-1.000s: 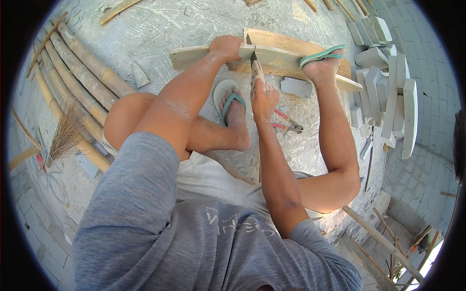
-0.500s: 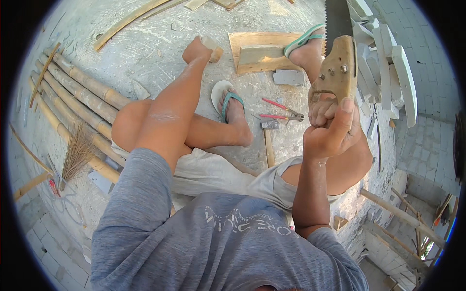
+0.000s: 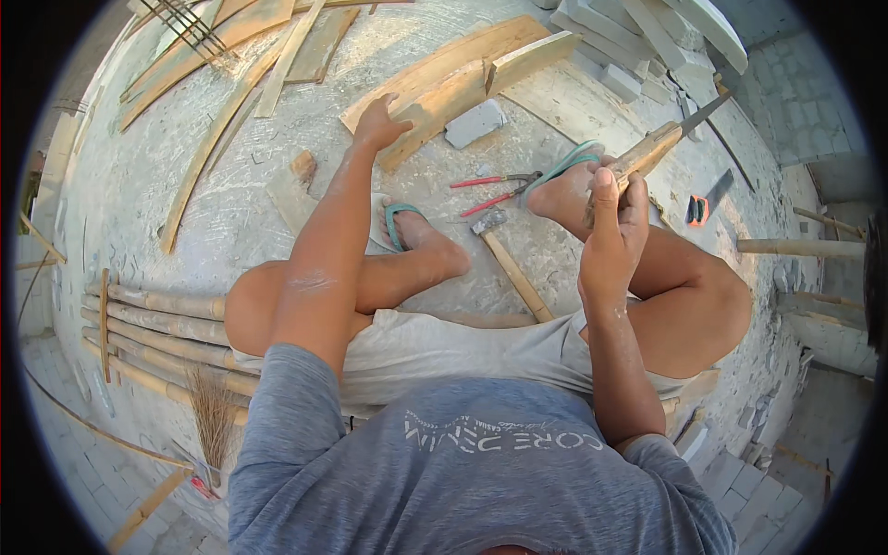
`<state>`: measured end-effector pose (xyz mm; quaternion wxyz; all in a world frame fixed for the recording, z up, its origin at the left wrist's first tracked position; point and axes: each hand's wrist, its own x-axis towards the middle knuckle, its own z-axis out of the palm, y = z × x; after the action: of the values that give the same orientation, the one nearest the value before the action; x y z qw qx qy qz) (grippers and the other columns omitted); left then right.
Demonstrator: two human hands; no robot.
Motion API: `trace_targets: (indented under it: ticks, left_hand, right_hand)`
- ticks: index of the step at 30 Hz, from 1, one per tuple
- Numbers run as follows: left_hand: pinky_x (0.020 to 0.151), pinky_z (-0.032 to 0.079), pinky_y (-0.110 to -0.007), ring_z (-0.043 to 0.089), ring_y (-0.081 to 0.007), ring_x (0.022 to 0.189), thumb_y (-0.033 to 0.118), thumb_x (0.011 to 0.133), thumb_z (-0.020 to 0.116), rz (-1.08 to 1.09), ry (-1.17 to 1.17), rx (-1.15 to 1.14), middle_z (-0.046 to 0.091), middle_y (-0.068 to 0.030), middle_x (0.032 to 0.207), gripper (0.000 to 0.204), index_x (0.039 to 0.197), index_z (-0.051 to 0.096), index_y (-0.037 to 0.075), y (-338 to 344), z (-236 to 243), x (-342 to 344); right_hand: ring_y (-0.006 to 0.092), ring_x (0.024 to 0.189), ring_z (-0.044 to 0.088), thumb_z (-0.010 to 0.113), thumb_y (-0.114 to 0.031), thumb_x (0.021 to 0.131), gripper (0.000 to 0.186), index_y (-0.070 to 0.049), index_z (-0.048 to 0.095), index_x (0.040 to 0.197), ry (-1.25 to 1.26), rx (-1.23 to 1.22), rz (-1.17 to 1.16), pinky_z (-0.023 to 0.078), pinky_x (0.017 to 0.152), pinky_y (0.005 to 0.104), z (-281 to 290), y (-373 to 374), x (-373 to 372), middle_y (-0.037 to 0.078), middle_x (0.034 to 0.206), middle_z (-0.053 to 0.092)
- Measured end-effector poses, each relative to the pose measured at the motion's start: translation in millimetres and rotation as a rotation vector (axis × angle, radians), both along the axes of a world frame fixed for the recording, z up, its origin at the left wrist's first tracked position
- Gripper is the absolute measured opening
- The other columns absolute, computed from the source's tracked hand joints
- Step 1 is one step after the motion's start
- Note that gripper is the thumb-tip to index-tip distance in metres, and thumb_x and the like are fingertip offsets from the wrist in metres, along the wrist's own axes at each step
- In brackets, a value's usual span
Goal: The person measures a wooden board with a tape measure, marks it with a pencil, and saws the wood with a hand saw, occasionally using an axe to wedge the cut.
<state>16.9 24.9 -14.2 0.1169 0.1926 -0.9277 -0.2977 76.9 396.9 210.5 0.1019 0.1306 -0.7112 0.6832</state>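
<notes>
My right hand [image 3: 622,217] is wrapped round the wooden handle of a handsaw [image 3: 650,153], raised above my right foot. Its blade points away to the far right, seen nearly edge-on. My left hand [image 3: 379,125] is stretched forward, thumb and fingers apart, holding nothing. It is at the near left end of a narrow wooden plank [image 3: 435,109]; I cannot tell whether it touches. That plank lies along a wider wooden board [image 3: 499,42] on the floor. Another plank [image 3: 532,63] rests slantwise at their far right end.
Between my feet lie red-handled pincers [image 3: 490,190] and a hammer [image 3: 515,276]. A grey block [image 3: 475,123] is beside the plank. A second saw [image 3: 698,211] lies right, near stacked pale blocks [image 3: 610,32]. Bamboo poles [image 3: 166,321] and a twig broom [image 3: 211,416] are left.
My left hand has let go of the small wooden block and reached toward the plank. The saw has tipped from upright to slanting far right. My view has turned.
</notes>
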Motion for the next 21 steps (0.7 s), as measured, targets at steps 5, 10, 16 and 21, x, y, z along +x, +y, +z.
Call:
trace_targets:
  ticks: [5, 10, 16, 21]
  left_hand:
    - [0.103, 0.051, -0.044, 0.067, -0.0328, 0.119, 0.031, 0.081, 0.082, 0.012, -0.289, -0.091, 0.071, -0.0159, 0.127, 0.058, 0.134, 0.067, 0.012, -24.9, -7.8, -5.6]
    - [0.096, 0.053, -0.041, 0.070, -0.0260, 0.111, 0.027, 0.086, 0.078, -0.039, -0.312, -0.100, 0.074, -0.0133, 0.119, 0.044, 0.127, 0.071, 0.011, -80.8, 50.9, -19.6]
    - [0.087, 0.052, -0.030, 0.068, -0.0114, 0.094, 0.031, 0.096, 0.072, -0.179, -0.423, 0.220, 0.074, -0.0014, 0.107, 0.036, 0.122, 0.071, 0.006, -146.9, 195.8, -26.4]
    - [0.085, 0.053, -0.027, 0.069, -0.0110, 0.094, 0.039, 0.100, 0.067, -0.101, -0.547, 0.306, 0.073, -0.0032, 0.107, 0.043, 0.127, 0.068, 0.006, -167.1, 253.6, -44.7]
  right_hand:
    - [0.0257, 0.075, 0.056, 0.067, -0.033, 0.099, 0.036, 0.001, 0.059, 0.093, -0.156, 0.557, -0.204, 0.045, 0.072, 0.0387, -80.3, 35.2, -97.8, 0.014, 0.080, 0.060]
    - [0.0431, 0.088, 0.067, 0.070, -0.037, 0.091, 0.037, 0.000, 0.069, 0.093, -0.055, 1.081, -0.401, 0.051, 0.080, 0.0514, -202.7, 126.5, -218.8, 0.024, 0.092, 0.070]
    - [0.0396, 0.105, 0.071, 0.067, -0.039, 0.089, 0.040, -0.009, 0.075, 0.113, -0.449, 1.330, -0.409, 0.053, 0.094, 0.0504, -287.1, 178.1, -252.2, 0.019, 0.111, 0.075]
    - [0.0377, 0.121, 0.063, 0.064, -0.044, 0.091, 0.044, -0.015, 0.072, 0.124, -0.641, 1.298, -0.499, 0.047, 0.102, 0.0527, -293.5, 191.1, -239.5, 0.017, 0.127, 0.068]
